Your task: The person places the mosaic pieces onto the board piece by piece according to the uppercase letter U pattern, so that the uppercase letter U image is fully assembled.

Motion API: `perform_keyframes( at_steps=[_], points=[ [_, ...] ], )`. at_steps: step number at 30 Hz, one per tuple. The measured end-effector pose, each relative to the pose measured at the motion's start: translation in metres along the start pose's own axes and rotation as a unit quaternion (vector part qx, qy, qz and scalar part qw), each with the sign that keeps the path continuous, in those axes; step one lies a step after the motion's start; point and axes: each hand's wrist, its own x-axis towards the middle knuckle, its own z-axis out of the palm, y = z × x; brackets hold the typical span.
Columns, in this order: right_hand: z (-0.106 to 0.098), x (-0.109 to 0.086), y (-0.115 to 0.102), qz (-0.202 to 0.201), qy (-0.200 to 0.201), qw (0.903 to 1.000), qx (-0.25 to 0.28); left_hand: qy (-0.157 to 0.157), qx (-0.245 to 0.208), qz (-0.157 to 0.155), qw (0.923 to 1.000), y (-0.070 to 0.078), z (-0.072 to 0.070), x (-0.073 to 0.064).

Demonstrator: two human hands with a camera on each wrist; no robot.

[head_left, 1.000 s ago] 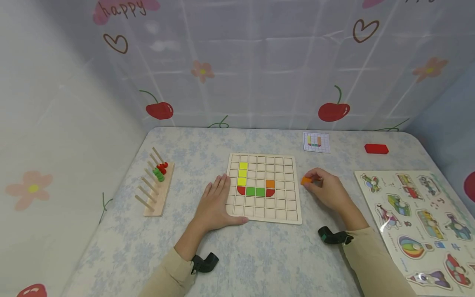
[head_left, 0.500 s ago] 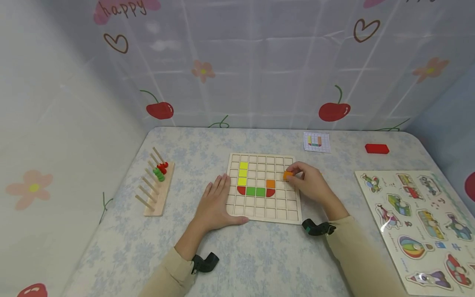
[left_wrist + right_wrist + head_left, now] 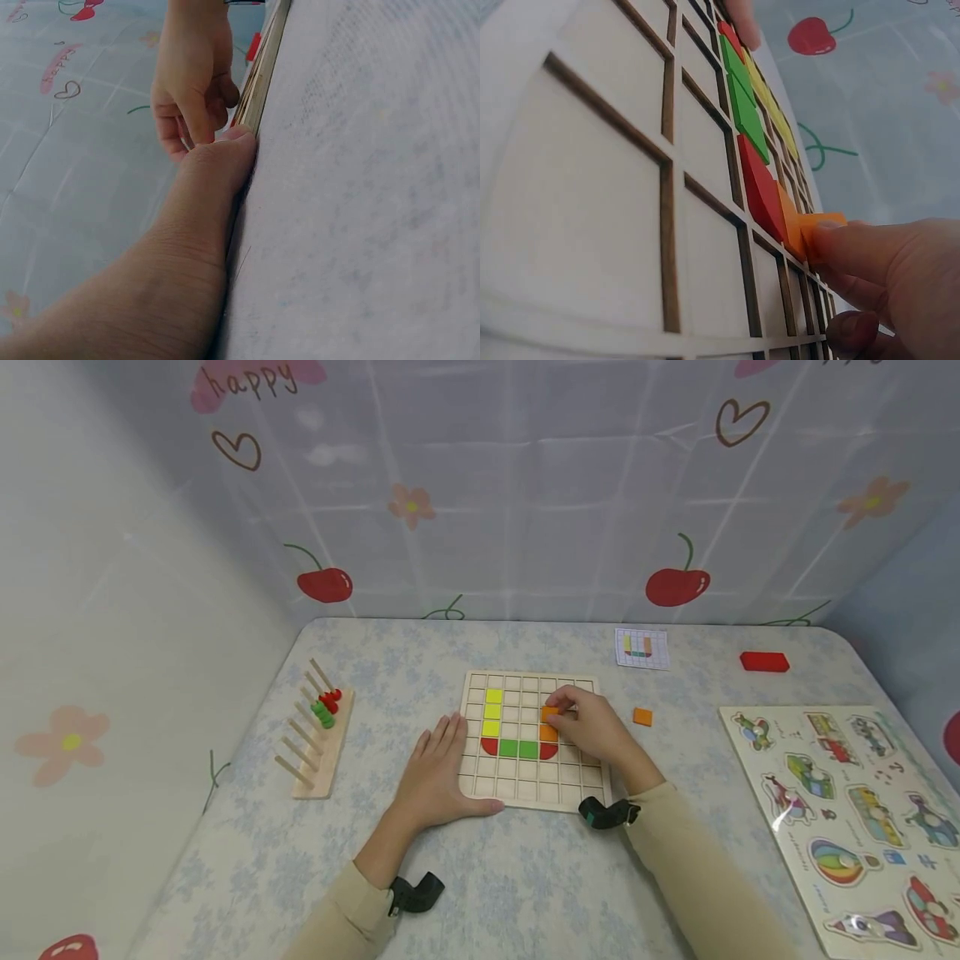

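A wooden grid board (image 3: 517,785) lies on the table, holding yellow squares (image 3: 492,712) in a column, two green squares (image 3: 518,749) and two red rounded pieces (image 3: 549,751) below. My left hand (image 3: 431,777) rests along the board's left edge, fingers straight, thumb at the near edge. An orange square tile (image 3: 550,714) is pinched between thumb and fingers of my right hand (image 3: 592,727). It is over the cell just beyond a seated orange square (image 3: 548,733). In the right wrist view the pinched tile (image 3: 829,220) looks tilted above the grid.
Another orange tile (image 3: 642,717) lies right of the board. Behind it is a pattern card (image 3: 641,648), with a red block (image 3: 764,662) farther right. A picture puzzle board (image 3: 847,827) fills the right side. A peg stand (image 3: 322,743) with red and green beads stands at left.
My right hand has carried the orange tile leftward from beside the board to above the orange square. The other orange tile on the table has come into view. My left hand has not moved.
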Motion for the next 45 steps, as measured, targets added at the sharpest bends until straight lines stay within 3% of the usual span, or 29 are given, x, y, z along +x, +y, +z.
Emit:
perform_keyframes(
  at_steps=[13, 23, 33, 39, 45],
  points=[
    [0.001, 0.002, 0.000, -0.005, 0.007, 0.9993, -0.037, 0.002, 0.002, 0.004, 1.0000, 0.001, 0.000, 0.001],
    [-0.003, -0.006, 0.005, -0.027, -0.010, 0.9984, -0.047, -0.001, 0.002, 0.003, 1.0000, 0.001, 0.000, 0.000],
    [-0.028, -0.021, 0.018, -0.025, 0.030, 0.9981, -0.048, -0.004, 0.004, -0.002, 1.0000, 0.001, 0.000, 0.000],
    [-0.043, -0.029, 0.029, -0.013, 0.061, 0.9959, -0.066, -0.002, 0.002, -0.002, 1.0000, 0.001, 0.000, 0.000],
    [-0.057, -0.037, 0.044, 0.012, 0.068, 0.9950, -0.072, -0.004, 0.004, -0.002, 1.0000, 0.001, -0.001, 0.000]
  ],
)
